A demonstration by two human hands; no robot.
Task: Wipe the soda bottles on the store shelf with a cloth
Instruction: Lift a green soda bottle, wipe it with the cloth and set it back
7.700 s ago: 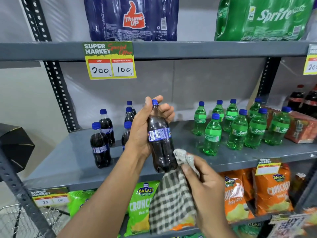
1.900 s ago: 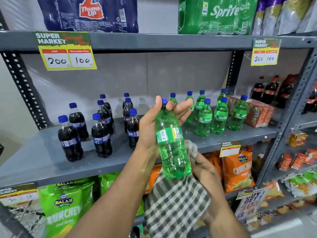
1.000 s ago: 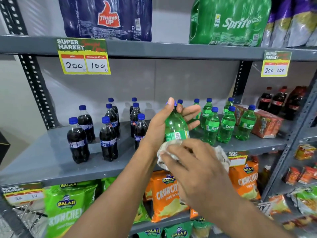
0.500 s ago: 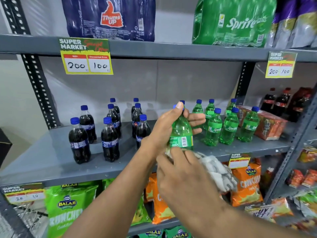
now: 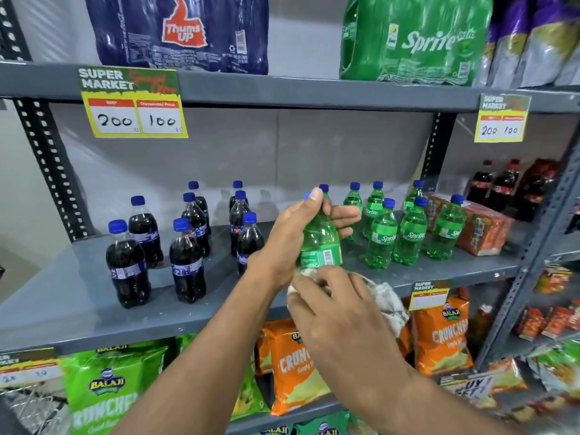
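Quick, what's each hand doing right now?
Left hand: closed around the green soda bottle, near its neck.
Right hand: closed on the cloth, pressed against the bottle's lower part.

On the middle shelf (image 5: 78, 312), the cola bottles (image 5: 188, 262) stand at 9 o'clock and the Sprite bottles (image 5: 411, 233) at 3 o'clock, with a wrapped carton (image 5: 483, 230) just beyond them. Before the shelf's edge, the left hand (image 5: 292, 240) holds one bottle (image 5: 321, 243) upright between the two groups (its base hidden). The right hand (image 5: 342, 324) sits at 6 o'clock of it, pressing the cloth (image 5: 386, 299) below its label. Snack bags (image 5: 292, 365) fill the shelf beneath; bottle packs (image 5: 185, 32) rest on the shelf above.
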